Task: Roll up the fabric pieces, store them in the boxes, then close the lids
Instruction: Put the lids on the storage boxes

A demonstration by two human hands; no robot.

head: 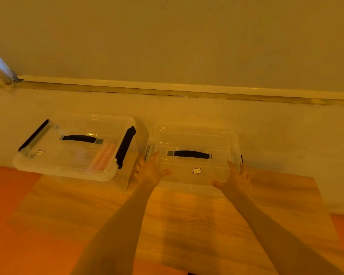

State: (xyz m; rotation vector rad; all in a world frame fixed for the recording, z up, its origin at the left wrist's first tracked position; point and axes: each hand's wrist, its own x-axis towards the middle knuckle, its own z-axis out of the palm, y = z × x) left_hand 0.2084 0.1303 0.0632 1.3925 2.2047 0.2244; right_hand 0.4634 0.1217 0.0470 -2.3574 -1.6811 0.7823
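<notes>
Already the task looks close to done from the head camera: the left box (74, 147) sits by the desk's far left corner, lidded, with a rolled pink fabric (102, 157) inside and its black latches (125, 146) apparently down. Toward the far right edge, the left hand (150, 169) and right hand (237, 175) grasp the two sides of the right box's clear lid (193, 155). Whether it is seated or clipped, I cannot tell; its contents aren't visible, so latching likely remains
</notes>
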